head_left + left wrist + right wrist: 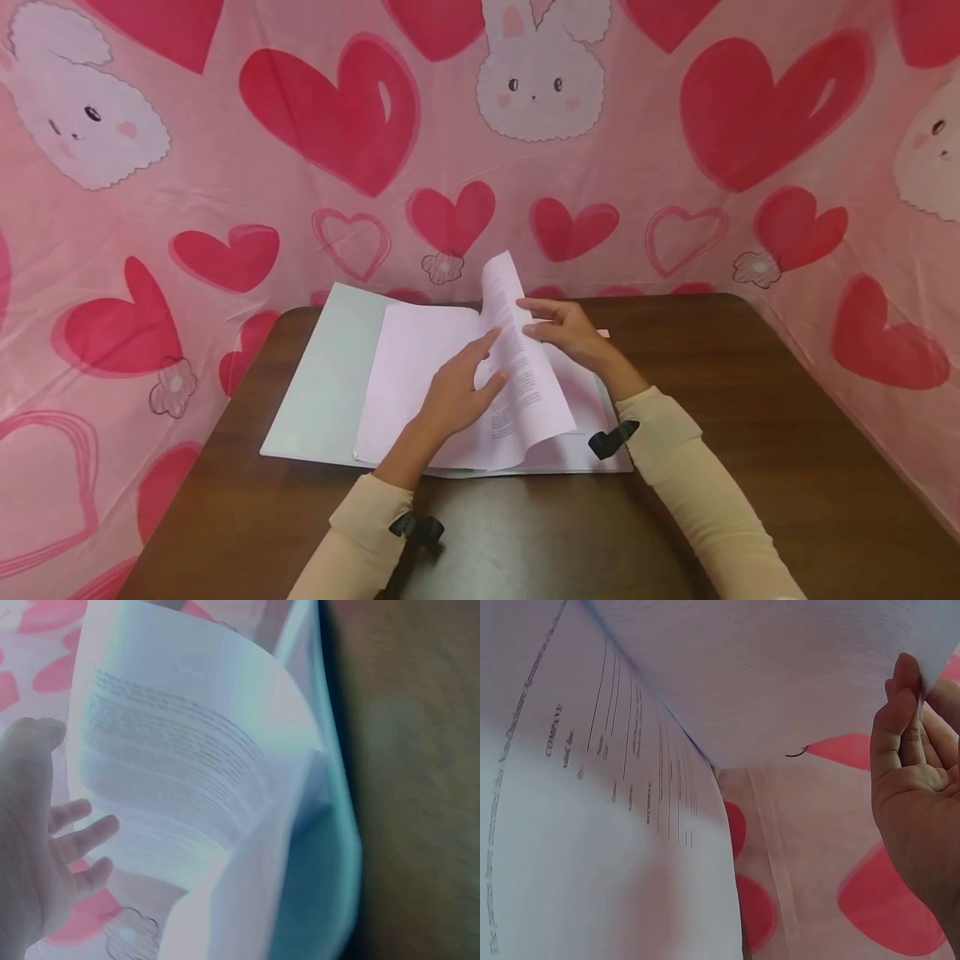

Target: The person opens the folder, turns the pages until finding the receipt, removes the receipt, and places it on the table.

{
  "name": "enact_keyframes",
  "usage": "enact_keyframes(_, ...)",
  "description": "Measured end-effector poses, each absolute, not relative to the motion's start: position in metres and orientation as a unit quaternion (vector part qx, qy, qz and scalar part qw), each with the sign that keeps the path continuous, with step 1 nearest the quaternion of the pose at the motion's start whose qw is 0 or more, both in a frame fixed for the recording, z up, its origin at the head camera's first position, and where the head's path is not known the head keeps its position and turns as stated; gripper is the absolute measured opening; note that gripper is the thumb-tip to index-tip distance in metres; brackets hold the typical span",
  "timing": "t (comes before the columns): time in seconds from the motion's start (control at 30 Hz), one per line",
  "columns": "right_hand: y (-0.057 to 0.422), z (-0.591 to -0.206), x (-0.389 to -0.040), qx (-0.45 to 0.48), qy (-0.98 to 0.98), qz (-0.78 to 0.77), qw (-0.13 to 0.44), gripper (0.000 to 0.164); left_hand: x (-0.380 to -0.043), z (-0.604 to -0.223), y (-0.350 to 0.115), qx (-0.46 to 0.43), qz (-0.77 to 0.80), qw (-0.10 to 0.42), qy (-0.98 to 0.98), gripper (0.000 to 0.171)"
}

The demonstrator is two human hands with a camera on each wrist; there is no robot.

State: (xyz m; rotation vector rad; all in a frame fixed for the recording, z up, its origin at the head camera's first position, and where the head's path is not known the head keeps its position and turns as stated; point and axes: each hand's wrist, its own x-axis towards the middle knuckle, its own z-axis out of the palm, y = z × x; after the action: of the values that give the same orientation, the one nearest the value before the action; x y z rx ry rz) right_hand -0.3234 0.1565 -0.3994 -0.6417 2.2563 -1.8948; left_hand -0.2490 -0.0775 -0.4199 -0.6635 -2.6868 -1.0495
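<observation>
"Pink cloth (pixel 517 171) with red hearts and white rabbits hangs along the far side, right?"

"Yes, behind a dark brown counter (pixel 525 542). Start at the left: what's there?"

"A pale folder (pixel 318 392), lying open around the middle of the counter, with white sheets (pixel 412 358) on its left cover."

"And the left hand (pixel 457 392)?"

"Over the sheets, just beside a raised page, its fingers spread apart. Whether a fingertip touches the paper, I can't tell. Near its cuff, on the cream left sleeve (pixel 367 517), sits a small black device (pixel 429 531)."

"Tell me about that page (pixel 517 358)."

"It stands up from the middle of the folder, curving, printed with lines of text."

"Held by the right hand (pixel 566 332)?"

"Yes, fingers and thumb clamped on its right edge. Beneath it, the right wrist view shows another printed sheet (pixel 592 862), with ruled lines."

"Farthest right?"

"The right sleeve (pixel 697 467), cream too, reaching in from the near side, another black device (pixel 615 439) by its cuff."
</observation>
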Motion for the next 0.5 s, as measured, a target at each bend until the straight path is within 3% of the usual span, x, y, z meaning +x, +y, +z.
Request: enact_keyframes(0.5, 0.150, -0.391, -0.321, -0.274, 0.703, -0.652, 0.075, 0.059, -0.268, -0.389, -0.061, -0.248, -0.353, 0.100, -0.897, 0.052)
